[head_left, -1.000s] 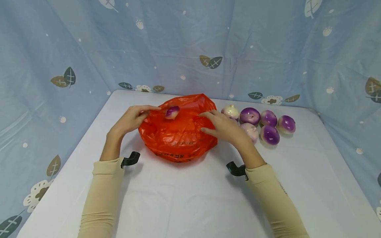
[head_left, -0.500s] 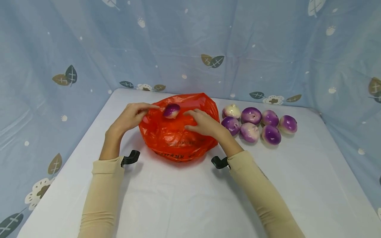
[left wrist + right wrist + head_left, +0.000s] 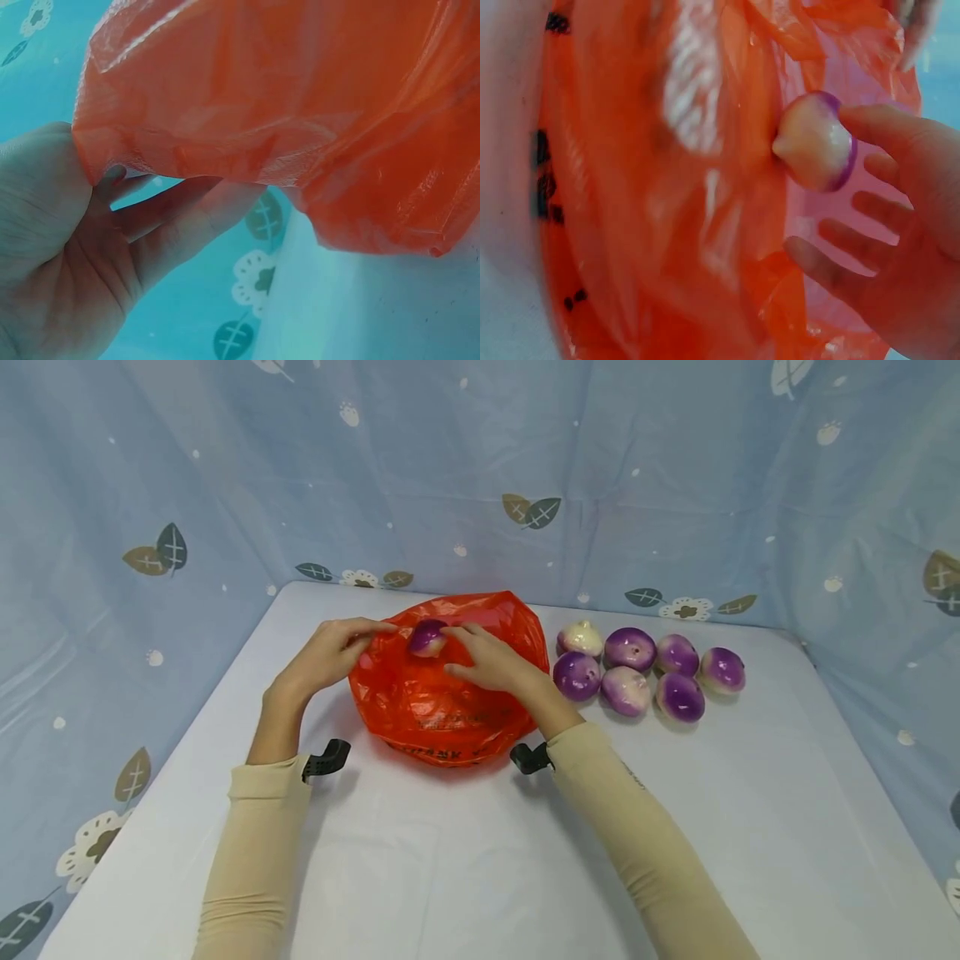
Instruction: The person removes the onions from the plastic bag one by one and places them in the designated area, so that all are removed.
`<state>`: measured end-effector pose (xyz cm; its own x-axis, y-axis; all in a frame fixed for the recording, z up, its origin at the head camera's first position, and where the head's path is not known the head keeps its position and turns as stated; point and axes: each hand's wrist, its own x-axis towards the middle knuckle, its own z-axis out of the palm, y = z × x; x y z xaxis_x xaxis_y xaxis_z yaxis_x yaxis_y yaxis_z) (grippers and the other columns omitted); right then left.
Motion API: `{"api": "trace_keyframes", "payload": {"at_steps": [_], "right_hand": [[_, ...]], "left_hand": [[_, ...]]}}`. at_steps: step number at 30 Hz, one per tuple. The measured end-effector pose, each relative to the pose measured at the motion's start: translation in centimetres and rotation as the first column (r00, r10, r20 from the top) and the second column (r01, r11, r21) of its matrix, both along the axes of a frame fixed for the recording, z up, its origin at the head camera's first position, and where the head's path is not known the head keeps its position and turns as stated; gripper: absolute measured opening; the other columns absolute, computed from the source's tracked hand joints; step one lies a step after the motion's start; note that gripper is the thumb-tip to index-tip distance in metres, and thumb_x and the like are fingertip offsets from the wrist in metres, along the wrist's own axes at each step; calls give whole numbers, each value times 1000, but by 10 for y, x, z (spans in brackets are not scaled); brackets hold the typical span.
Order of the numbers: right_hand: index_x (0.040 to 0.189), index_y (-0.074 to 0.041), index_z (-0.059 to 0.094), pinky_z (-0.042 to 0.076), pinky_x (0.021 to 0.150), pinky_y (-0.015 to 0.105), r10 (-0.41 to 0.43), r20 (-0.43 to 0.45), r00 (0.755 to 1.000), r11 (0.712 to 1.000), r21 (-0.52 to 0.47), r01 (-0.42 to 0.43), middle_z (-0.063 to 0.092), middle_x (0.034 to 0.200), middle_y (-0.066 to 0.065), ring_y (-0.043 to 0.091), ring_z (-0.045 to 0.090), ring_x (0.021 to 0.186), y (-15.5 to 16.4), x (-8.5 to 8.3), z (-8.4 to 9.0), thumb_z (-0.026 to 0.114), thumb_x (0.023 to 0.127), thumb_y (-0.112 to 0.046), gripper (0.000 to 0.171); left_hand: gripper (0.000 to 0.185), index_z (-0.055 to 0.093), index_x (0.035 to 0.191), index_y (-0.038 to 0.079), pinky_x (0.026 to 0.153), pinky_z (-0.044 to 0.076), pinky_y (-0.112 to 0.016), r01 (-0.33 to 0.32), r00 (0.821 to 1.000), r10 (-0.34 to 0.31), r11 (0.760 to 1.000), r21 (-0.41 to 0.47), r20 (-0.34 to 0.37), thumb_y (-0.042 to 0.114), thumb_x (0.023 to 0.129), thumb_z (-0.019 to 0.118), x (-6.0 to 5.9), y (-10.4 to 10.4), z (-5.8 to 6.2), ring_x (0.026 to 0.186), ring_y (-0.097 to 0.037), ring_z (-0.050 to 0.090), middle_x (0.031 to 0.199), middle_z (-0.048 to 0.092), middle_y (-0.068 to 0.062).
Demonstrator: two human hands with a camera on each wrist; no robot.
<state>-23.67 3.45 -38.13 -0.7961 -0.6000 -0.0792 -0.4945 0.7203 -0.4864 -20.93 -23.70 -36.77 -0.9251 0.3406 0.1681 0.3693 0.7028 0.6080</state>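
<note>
A red plastic bag [image 3: 442, 710] spreads wide on the white table, dark print along its near side. My left hand [image 3: 328, 652] pinches the bag's left edge; in the left wrist view the film hangs over the thumb and fingers. A glossy purple-and-cream bulb, like an onion or turnip [image 3: 427, 638], sits on the red film inside the bag's mouth. My right hand [image 3: 491, 662] reaches over the bag from the right, fingers spread, one fingertip at the bulb's purple side. In the right wrist view the bulb's cream tip [image 3: 780, 146] points away from the hand.
To the right of the bag stand several more glossy bulbs in two rows, such as a cream one [image 3: 580, 638] and a purple one [image 3: 681, 697]. A blue patterned cloth [image 3: 420, 460] rises behind the white table [image 3: 420, 860].
My right hand has moved left from the bag's right side to the bulb. The bulb has turned and shifted slightly up and left. My left hand stays at the bag's edge.
</note>
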Motion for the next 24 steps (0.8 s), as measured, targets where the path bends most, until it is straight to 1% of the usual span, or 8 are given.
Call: {"api": "trace_keyframes", "payload": {"at_steps": [4,7,10,13,15,20,22,24], "right_hand": [[153,-20,32,32,120,48,15,-51,999,999,29,-14,29,159,11,31,34,146,-12,-1,4,60,97,-35,65],[153,-20,33,32,119,49,24,-72,997,999,48,-21,32,158,9,32,34,145,-19,-2,5,60,97,-34,64],[154,-22,32,33,118,51,26,-75,997,998,67,-21,32,159,8,34,34,145,-24,-3,4,58,98,-32,63],[155,-25,28,33,118,52,28,-78,997,995,99,-20,30,160,5,34,31,146,-25,-3,2,57,98,-31,64],[155,-28,27,38,115,52,21,-85,996,993,118,-10,31,158,6,32,32,145,-25,-2,0,58,98,-32,65],[153,-31,31,50,105,47,-2,-127,992,989,146,21,39,140,9,28,39,133,-23,0,-1,65,94,-34,69],[152,-30,33,50,105,46,-2,-145,989,988,149,23,40,140,8,27,40,132,-23,0,-1,67,92,-34,69],[149,-26,36,47,109,45,7,-163,987,989,145,17,41,144,6,27,39,135,-22,0,-1,68,92,-33,66]], "left_hand": [[35,67,127,12,86,52,-41,-1,1000,1,1000,11,5,2,100,46,0,-1,0,95,-26,56,128,66,-14],[36,67,127,13,82,51,-37,-4,1000,4,1000,4,1,3,100,46,1,-2,0,93,-26,56,128,65,-14],[36,67,127,14,77,49,-29,-6,1000,6,1000,-1,-3,3,100,47,1,-2,-1,92,-25,56,127,66,-13],[35,68,127,15,77,48,-23,-4,1000,4,1000,1,-6,4,100,47,0,-2,-1,92,-24,57,126,66,-12],[35,68,126,15,75,47,-23,1,1000,-1,1000,3,-12,3,100,47,0,-1,-1,90,-24,57,125,67,-12],[35,68,126,14,71,45,-25,5,999,-5,1000,-4,-31,2,99,48,0,0,0,84,-23,55,122,68,-12],[35,68,125,14,71,45,-24,3,1000,-3,1000,-6,-30,2,99,49,-1,0,0,84,-23,55,122,68,-12],[35,68,126,14,70,45,-24,2,1000,-2,1000,-3,-24,2,99,48,0,0,0,84,-23,56,121,68,-12]]}}
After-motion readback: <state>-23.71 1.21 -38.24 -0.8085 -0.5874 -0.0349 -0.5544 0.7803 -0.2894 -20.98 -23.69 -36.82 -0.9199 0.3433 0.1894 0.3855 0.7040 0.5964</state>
